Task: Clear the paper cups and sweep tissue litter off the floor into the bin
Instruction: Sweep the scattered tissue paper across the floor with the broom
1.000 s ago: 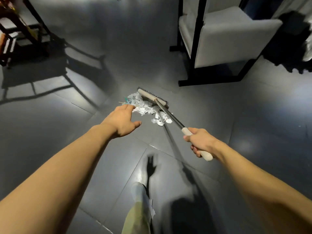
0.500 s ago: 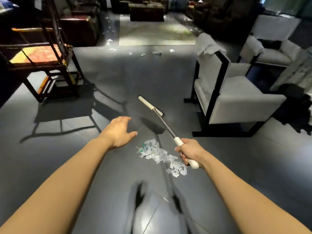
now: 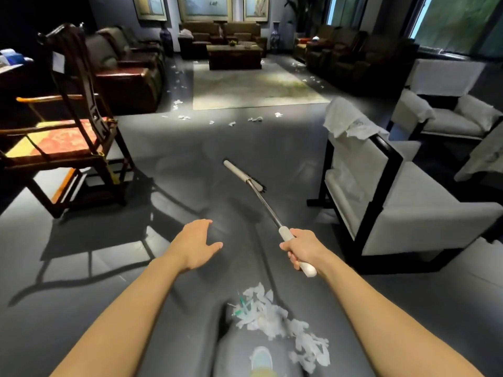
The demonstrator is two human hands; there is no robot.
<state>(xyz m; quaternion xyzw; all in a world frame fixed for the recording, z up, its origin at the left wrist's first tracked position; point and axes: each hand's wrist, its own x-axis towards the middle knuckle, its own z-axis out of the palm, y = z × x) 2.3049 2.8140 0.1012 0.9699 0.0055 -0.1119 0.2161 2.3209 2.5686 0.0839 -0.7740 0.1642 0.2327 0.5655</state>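
My right hand [image 3: 300, 247] grips the white handle of a broom [image 3: 254, 187], whose head is lifted and points forward over the dark tiled floor. A swept pile of torn tissue [image 3: 275, 322] lies on the floor near my feet, below that hand. My left hand [image 3: 197, 242] hovers open, palm down, holding nothing, to the left of the broom shaft. More tissue scraps [image 3: 231, 121] are scattered farther ahead, by the edge of the pale rug [image 3: 253, 88]. No paper cups or bin are visible.
A dark wooden chair with a red-and-yellow cushion [image 3: 62, 137] stands at the left. A white armchair with a black frame [image 3: 389, 194] stands at the right, another behind it. Sofas and a low table [image 3: 235, 54] fill the far end. My shoe [image 3: 261, 359] shows at the bottom.
The view has tilted up, showing the room. The broom head has lifted off the tissue pile and swung forward; the pile now lies near my feet. My left hand stays open.
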